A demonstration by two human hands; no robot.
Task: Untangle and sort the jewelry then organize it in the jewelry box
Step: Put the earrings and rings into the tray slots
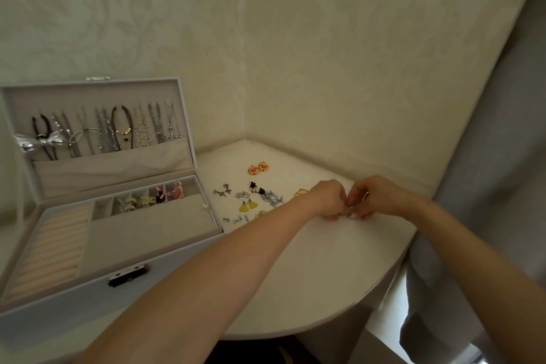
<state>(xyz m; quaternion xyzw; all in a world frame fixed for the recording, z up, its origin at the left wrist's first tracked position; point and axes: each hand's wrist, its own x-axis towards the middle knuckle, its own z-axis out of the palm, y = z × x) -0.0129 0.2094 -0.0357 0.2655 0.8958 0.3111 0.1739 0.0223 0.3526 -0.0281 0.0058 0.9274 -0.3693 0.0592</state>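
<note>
**Hands.** The left hand (328, 200) and right hand (376, 197) meet knuckle to knuckle over the tabletop (295, 281), well to the right of the jewelry box (88, 292). All fingers are curled inward and the fingertips touch at the tabletop surface. A thin pale wire piece (367, 195) shows at the right hand's fingers, which pinch it. The left hand's fingers close toward the same spot; what they grasp cannot be told.

**Jewelry box.** It stands open at the left end of the tabletop, lid upright.
- Lid: necklaces (118, 130) hang side by side in a row; a silver bow (44, 139) sits at their left end.
- Tray, left section: cream ring rolls (53, 245).
- Tray, rear row of small compartments: cream earrings (128, 204), yellow earrings (146, 200), a black-and-pink piece (159, 194) and pink earrings (176, 191), one kind per compartment.
- Front wall: a dark metal clasp (127, 275).

**Loose jewelry.** It lies on the tabletop between the box and the hands:
- Two round orange earrings (258, 168), touching, farthest back.
- Grey metal pieces (223, 190), nearest the box.
- Black pieces (255, 188) and blue-grey pieces (273, 198).
- Two yellow fan earrings (247, 205).
- Small silver studs (236, 219), spaced in a line.
- A gold piece (300, 193), just beside the left wrist.
</note>
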